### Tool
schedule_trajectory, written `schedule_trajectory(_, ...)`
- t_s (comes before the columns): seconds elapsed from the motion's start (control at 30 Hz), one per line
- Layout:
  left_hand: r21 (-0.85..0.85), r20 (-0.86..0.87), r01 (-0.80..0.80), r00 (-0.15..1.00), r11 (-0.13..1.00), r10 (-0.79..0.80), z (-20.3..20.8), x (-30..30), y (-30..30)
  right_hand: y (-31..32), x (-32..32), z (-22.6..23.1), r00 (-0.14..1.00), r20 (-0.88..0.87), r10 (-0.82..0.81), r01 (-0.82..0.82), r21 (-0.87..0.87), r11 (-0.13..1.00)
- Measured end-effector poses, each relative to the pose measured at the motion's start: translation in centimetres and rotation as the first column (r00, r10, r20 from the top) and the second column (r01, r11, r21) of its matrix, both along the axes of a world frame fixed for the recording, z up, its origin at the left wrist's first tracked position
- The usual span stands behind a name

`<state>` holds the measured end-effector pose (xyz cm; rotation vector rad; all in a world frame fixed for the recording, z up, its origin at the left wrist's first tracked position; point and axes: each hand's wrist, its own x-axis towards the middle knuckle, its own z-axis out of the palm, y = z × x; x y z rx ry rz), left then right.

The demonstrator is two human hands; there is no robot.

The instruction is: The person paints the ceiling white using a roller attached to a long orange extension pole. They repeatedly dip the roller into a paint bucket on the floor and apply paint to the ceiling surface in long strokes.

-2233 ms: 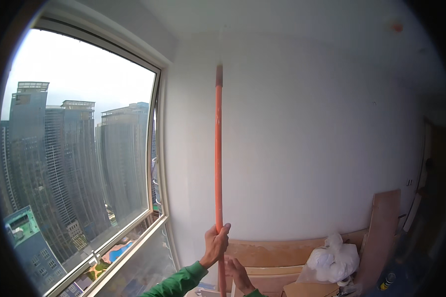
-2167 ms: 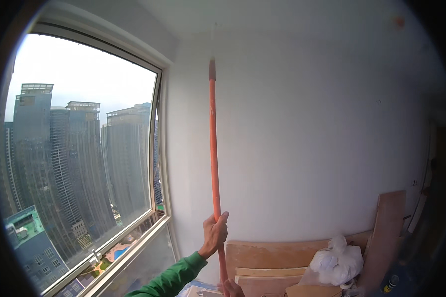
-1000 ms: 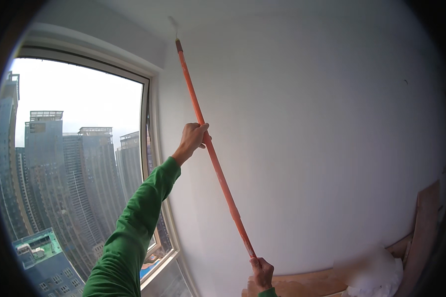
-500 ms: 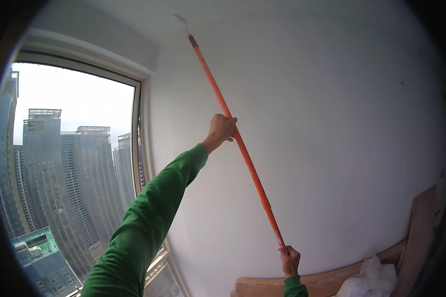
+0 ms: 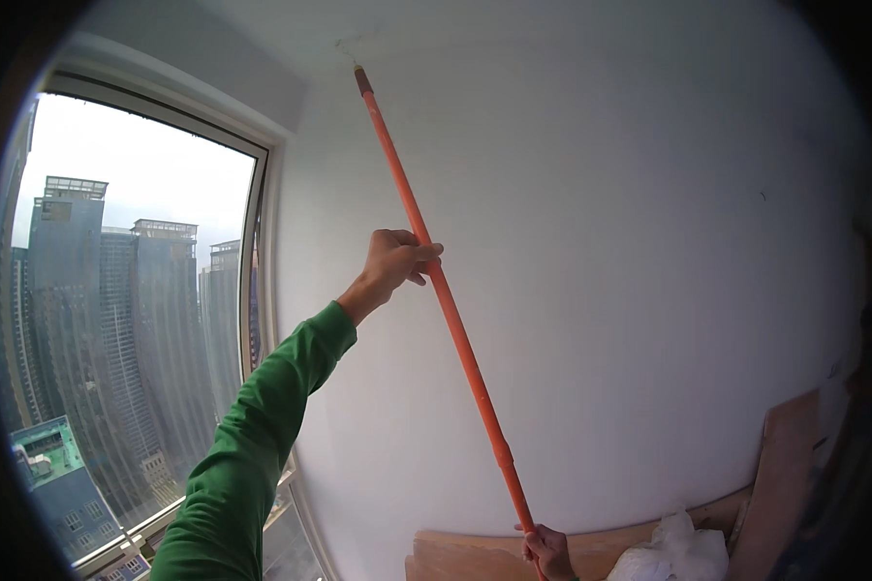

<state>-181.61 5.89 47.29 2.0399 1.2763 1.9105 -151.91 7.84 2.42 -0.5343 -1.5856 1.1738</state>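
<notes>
Gripping an orange pole, both hands are closed.

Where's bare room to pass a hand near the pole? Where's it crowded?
Likely room, depth uncertain: before the wall, right of the orange pole and above the low board; also between pole and green sleeve, below the left hand. Crowded: bottom right, with right hand, low board, leaning board and white bag close together in view.

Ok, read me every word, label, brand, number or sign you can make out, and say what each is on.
None can be read. The orange pole, green sleeve and pale wall show no lettering. Any signs on the towers outside are too small to make out.
</notes>
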Motion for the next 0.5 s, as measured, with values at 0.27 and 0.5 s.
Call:
schedule_trajectory(0.27, 0.012, -0.026, -0.118, 0.993, 0.993, 0.118, 3.3, 2.5, 1.0, 2.0, 1.6, 3.8, 0.890, 0.008, -0.455, 0.431, 0.309, 0.848)
schedule_trajectory(0.5, 0.060, 0.004, 0.040, 0.999, 0.997, -0.041, 8.2, 3.9, 5.7, 9.7, 4.6, 8.4, 0.890, -0.050, -0.454, 0.444, 0.328, 0.834)
